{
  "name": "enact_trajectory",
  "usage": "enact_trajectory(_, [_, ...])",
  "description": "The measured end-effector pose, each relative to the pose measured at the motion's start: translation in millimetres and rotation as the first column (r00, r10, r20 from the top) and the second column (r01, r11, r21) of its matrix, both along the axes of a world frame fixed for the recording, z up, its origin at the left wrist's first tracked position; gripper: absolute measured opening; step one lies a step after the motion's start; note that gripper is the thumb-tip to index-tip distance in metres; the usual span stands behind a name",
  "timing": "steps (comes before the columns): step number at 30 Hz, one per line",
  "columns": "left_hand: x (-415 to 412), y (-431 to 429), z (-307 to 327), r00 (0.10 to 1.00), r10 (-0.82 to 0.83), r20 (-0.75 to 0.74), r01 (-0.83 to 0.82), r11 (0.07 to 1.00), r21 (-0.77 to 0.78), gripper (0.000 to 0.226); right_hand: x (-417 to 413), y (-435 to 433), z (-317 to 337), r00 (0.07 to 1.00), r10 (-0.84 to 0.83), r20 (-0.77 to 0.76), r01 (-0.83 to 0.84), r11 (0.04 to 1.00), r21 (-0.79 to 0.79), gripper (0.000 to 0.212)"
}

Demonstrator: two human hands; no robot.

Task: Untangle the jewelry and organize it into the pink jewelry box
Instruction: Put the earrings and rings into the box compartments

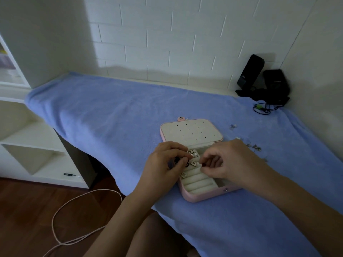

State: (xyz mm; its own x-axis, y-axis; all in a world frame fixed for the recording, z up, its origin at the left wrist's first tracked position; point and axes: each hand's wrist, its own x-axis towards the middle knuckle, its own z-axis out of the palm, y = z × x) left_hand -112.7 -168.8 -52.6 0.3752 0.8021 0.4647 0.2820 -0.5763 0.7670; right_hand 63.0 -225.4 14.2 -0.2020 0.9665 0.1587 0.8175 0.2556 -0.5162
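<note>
The pink jewelry box (193, 196) lies open on the blue towel (111, 115), its cream lid (191, 131) with small holes folded back. Cream ring rolls (196, 179) fill the near half. Several small silver pieces (193, 154) sit at the top of the rolls. My left hand (165, 162) hovers over the box's left side and pinches a small dark piece of jewelry between thumb and fingers. My right hand (228, 160) is over the right side, its thumb and forefinger pinched together on something tiny. Loose earrings (256, 147) lie on the towel to the right.
Two black devices (263, 80) with a cable (261, 108) stand at the back right corner by the tiled wall. White shelves (27, 145) stand at the left. A pale cord (74, 210) loops on the wooden floor below.
</note>
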Motion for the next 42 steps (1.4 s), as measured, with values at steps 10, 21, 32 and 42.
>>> enact_trajectory(10, [-1,-1,0,1.000,0.003,-0.023,-0.003,1.000,0.010,0.019,5,7,-5,0.999,0.046,0.005,-0.046,0.999,0.006,0.014])
enact_trajectory(21, [1,-1,1,0.998,0.005,-0.065,-0.002,0.999,0.046,0.020,5,-6,-15,0.970,-0.143,-0.197,0.137,0.990,-0.044,0.009])
enact_trajectory(32, [-2,-2,1,0.997,-0.033,-0.072,0.037,0.997,0.062,0.023,3,-10,-24,0.978,-0.148,-0.147,0.168,0.976,0.136,0.009])
enact_trajectory(42, [2,-1,3,0.986,-0.106,-0.128,0.127,0.977,0.174,0.024,8,-20,-41,1.000,0.010,0.015,-0.015,0.950,0.312,0.032])
